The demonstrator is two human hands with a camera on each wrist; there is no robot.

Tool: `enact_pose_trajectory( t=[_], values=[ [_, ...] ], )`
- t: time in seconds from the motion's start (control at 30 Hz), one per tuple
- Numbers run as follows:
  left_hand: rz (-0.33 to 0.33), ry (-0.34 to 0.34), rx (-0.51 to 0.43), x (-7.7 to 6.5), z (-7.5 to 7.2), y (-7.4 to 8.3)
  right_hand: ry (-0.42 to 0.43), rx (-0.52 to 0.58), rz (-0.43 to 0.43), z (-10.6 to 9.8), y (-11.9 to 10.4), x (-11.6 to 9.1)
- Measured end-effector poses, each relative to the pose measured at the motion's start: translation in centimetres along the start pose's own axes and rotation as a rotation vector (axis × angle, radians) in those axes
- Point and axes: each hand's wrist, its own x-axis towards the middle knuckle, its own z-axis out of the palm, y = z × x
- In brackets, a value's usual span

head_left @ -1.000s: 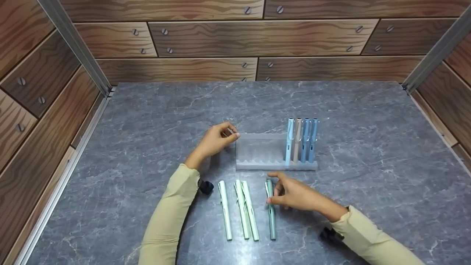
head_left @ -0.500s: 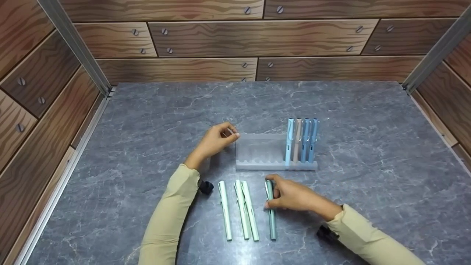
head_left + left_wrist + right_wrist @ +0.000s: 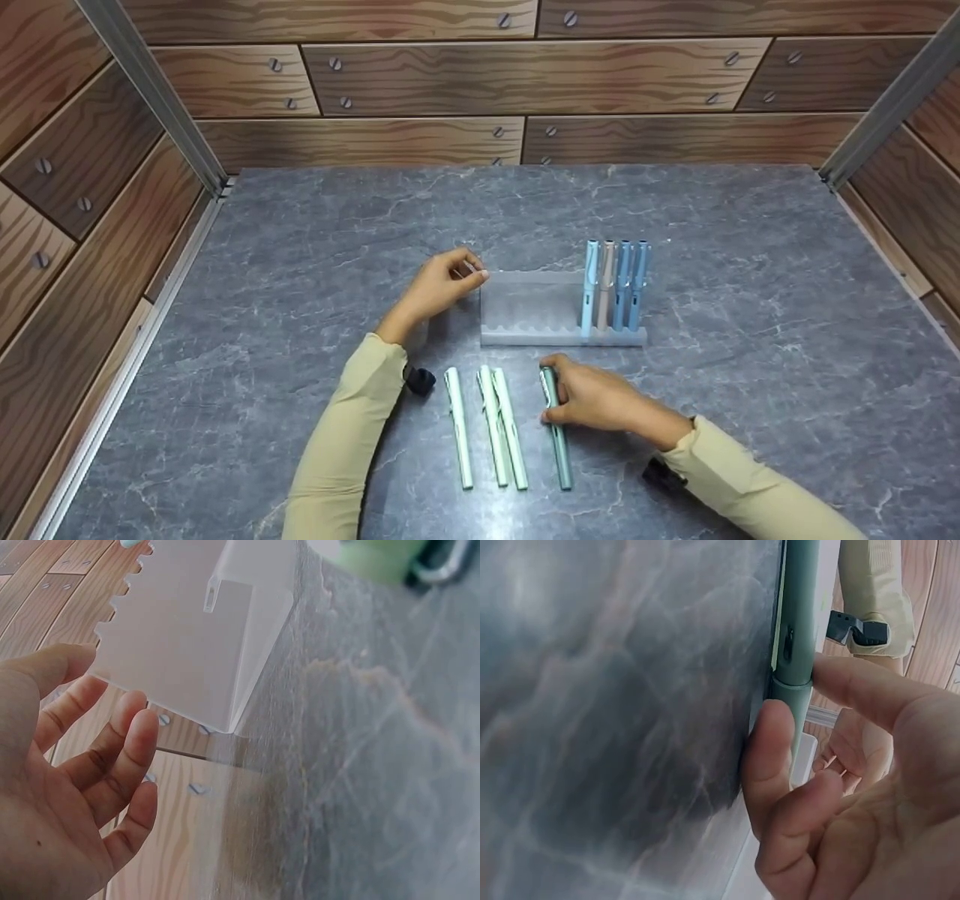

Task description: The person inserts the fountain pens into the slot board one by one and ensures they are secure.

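One dark green pen (image 3: 560, 450) pinched in a right hand (image 3: 600, 395), just in front of a clear pen rack (image 3: 532, 301)

A person works with both hands over a grey, marble-patterned worktop (image 3: 300, 225). The right hand's grip pinches the dark green pen near its upper part, with the thumb on one side and a finger on the other, as the right wrist view shows up close. The pen slants slightly, its lower end towards the person; whether that end touches the worktop cannot be told.

The left hand (image 3: 439, 283) is at the rack's upper left corner, its grip pinching the edge between thumb and index finger while the other fingers curve loosely below.

The rack stands upright with a notched ledge along its front. Towards its right end stand four pens in a row: a light blue pen (image 3: 589, 285), a greyish-brown pen (image 3: 606, 289) and two darker blue pens (image 3: 622, 289).

Left of the dark green pen, three pale green pens (image 3: 459, 429) lie on the worktop, one apart and two close together.

Both arms wear pale yellow-green sleeves (image 3: 337, 450), with a small black device (image 3: 420, 382) by each cuff. Behind the worktop rises a wood-patterned wall (image 3: 525, 79) with printed screw heads.
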Motion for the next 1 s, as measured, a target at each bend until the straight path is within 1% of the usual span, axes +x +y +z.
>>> enact_pose_trajectory(
  t=[0.2, 0.27, 0.43, 0.6, 0.77, 1.0],
  values=[
    [-0.005, -0.003, -0.007, 0.0, 0.0, 0.1, -0.018, 0.023, -0.026, -0.3, 0.4, -0.1],
    [-0.012, -0.007, -0.002, 0.0, -0.1, 0.1, -0.034, 0.068, -0.043, -0.3, 0.7, -0.1],
    [-0.023, -0.017, -0.002, -0.1, -0.2, 0.2, -0.084, 0.232, -0.092, -0.6, 1.3, -0.3],
    [-0.020, -0.013, -0.012, 0.0, -0.1, 0.1, -0.095, 0.334, -0.129, -1.0, 1.5, -0.4],
    [-0.013, -0.008, -0.007, 0.0, -0.1, 0.2, -0.104, 0.395, -0.153, -1.4, 1.6, -0.6],
    [-0.006, -0.005, -0.009, -0.1, -0.1, 0.1, -0.118, 0.439, -0.152, -2.0, 1.5, -1.0]
  ],
)
